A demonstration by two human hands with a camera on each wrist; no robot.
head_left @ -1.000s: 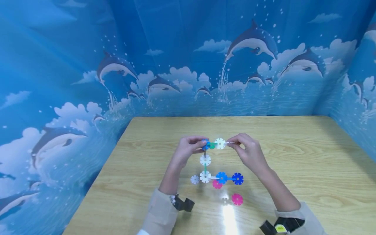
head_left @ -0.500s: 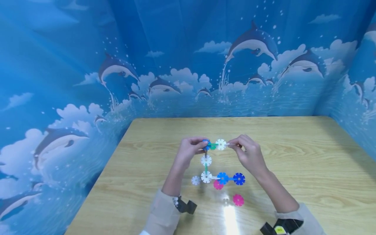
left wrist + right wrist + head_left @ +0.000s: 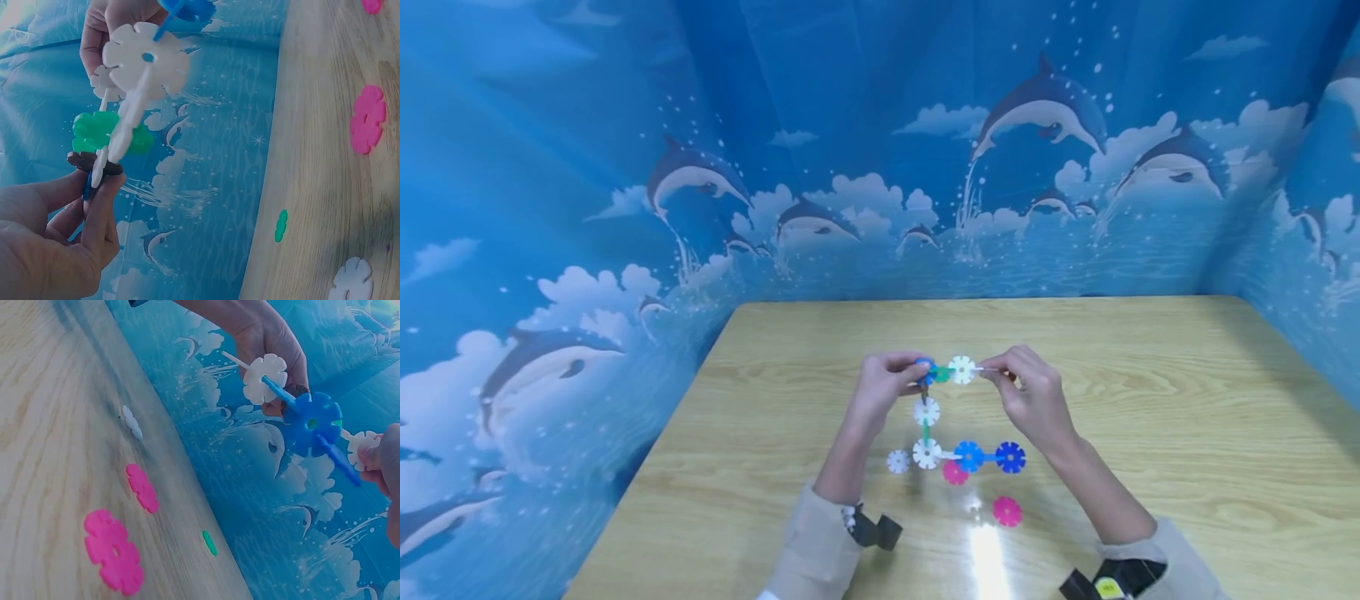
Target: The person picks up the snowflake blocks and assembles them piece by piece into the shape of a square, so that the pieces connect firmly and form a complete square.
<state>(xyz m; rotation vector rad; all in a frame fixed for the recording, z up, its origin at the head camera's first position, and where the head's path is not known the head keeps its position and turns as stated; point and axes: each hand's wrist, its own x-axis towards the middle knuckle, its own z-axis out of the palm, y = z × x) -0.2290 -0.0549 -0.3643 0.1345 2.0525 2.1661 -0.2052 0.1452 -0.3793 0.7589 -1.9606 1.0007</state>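
Observation:
A chain of interlocking snowflake discs hangs raised between both hands. My left hand (image 3: 880, 387) pinches a blue snowflake disc (image 3: 926, 371) at its upper left corner, beside a brown disc (image 3: 81, 161). From there a green disc (image 3: 942, 374) and a white disc (image 3: 962, 369) run right. At that end my right hand (image 3: 1033, 396) pinches another white disc (image 3: 359, 450) between thumb and fingers, turned edge-on in the head view. A second arm drops through white discs (image 3: 927, 412), then turns right to a blue disc (image 3: 969, 457) and a darker blue disc (image 3: 1011, 457).
Loose on the wooden table (image 3: 1150, 400) lie two pink discs (image 3: 1007, 512) (image 3: 142, 487), a white disc (image 3: 898, 461) and a green disc (image 3: 281, 225). A blue dolphin-print curtain (image 3: 880, 167) stands behind the table.
Both hands keep their grips on the chain. The right hand and the disc it pinches have shifted very slightly; the loose discs lie where they were.

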